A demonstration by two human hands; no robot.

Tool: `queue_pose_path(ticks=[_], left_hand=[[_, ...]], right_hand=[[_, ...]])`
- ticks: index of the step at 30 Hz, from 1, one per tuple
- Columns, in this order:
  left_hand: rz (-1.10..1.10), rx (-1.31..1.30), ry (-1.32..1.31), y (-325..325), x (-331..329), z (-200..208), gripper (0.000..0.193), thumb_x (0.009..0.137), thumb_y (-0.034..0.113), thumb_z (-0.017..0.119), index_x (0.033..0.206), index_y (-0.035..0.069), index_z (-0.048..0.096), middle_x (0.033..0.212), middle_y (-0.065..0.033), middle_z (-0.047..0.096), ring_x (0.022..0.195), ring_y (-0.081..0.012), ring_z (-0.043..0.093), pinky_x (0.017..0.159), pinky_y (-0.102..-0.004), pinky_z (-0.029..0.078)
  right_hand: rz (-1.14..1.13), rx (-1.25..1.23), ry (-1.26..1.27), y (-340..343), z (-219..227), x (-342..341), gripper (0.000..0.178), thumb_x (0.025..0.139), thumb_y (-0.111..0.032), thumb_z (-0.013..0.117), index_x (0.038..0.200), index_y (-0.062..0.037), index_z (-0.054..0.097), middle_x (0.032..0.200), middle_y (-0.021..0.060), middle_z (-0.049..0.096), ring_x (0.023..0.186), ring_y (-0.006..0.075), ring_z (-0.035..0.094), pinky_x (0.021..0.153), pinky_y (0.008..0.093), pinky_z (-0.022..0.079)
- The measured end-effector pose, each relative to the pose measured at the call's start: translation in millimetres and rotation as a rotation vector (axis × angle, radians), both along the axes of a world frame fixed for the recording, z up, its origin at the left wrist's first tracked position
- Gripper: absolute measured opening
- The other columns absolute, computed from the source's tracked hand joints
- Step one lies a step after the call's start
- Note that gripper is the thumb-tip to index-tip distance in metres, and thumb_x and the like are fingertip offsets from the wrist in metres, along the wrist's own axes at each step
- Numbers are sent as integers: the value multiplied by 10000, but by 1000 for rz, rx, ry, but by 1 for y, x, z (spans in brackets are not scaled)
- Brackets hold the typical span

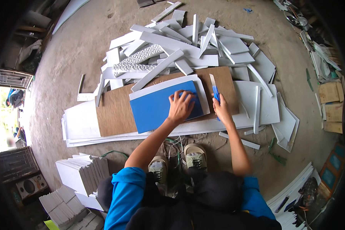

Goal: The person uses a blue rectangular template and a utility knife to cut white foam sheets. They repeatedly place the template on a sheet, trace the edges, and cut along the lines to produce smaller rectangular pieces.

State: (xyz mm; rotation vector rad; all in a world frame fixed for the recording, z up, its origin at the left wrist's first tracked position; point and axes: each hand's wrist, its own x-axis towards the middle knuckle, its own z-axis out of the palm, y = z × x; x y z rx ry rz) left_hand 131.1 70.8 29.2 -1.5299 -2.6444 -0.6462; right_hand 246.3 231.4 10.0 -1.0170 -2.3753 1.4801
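Observation:
My left hand [181, 106] presses down on a blue rectangular board [151, 111], its fingers spread near the right end. Beneath the blue board lies a white foam-like sheet [204, 99], showing as a strip along the far and right edges. In my right hand [222, 109] is a utility knife [216, 92] with a blue handle. Its long blade points away from me, to the right of the white sheet and apart from it. Both boards rest on a brown wooden panel [113, 114], which sits on a stack of large white sheets [80, 122].
A heap of white offcuts [176, 42] spreads beyond the panel, some of them bumpy. White pieces [80, 174] are stacked at the near left. Loose strips [249, 144] lie near my feet [195, 157]. Cardboard [331, 92] and clutter line the right side.

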Motion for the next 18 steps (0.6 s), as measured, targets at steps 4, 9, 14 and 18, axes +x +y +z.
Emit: queue_pose_path(ticks=[4, 9, 14, 18], left_hand=[[134, -55, -110, 15, -15, 0, 469, 724, 313, 613, 1130, 163, 433, 1155, -52, 397, 1095, -241, 353, 804, -469, 281], [171, -18, 38, 20, -12, -16, 581, 711, 360, 617, 1193, 144, 376, 1177, -52, 384, 1095, -236, 354, 868, -476, 247], [177, 23, 16, 19, -11, -19, 623, 705, 345, 608, 1221, 113, 347, 1213, -62, 366, 1145, -243, 327, 967, -493, 176], [172, 52, 20, 18, -12, -17, 626, 705, 327, 596, 1222, 87, 339, 1242, -79, 350, 1224, -245, 262, 1030, -485, 99]], right_hand=[[-135, -78, -132, -17, 21, -3, 455, 868, -440, 388, 897, -15, 548, 669, 188, 576, 674, 372, 569, 597, 424, 421], [-45, 107, -140, -22, 1, -9, 441, 886, -376, 362, 894, 28, 540, 725, 246, 580, 732, 408, 564, 651, 458, 435], [52, 231, -93, -30, -2, -20, 401, 883, -328, 386, 956, 50, 498, 736, 274, 569, 742, 416, 560, 659, 464, 441], [95, 243, -122, -28, 3, -32, 388, 878, -315, 393, 954, 50, 497, 759, 276, 568, 733, 414, 561, 638, 466, 444]])
